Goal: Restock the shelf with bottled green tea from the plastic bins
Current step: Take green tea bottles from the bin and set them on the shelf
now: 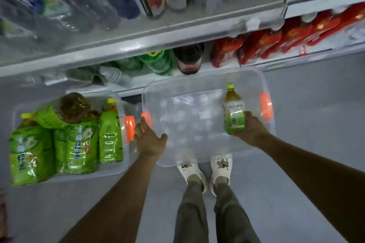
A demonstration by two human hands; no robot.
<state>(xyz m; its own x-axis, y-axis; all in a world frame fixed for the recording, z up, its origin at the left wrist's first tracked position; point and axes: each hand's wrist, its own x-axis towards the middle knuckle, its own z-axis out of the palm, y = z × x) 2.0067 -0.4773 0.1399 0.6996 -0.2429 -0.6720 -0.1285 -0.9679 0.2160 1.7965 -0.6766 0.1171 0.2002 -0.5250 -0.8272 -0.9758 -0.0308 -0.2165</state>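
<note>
We see the right hand [249,127] wrapped round the lower half of a green tea bottle [233,110], held upright over the right end of the clear bin [207,77], though the fingers are hidden behind the label. The left hand [149,137] grips that bin's left rim by the orange latch [147,119], fingertips curled out of sight over the edge. The second bin [122,165] at left holds more green bottles [109,136], its left edge lost in blur, and the shelf [138,41] above is smeared too much for us to read its stock.
</note>
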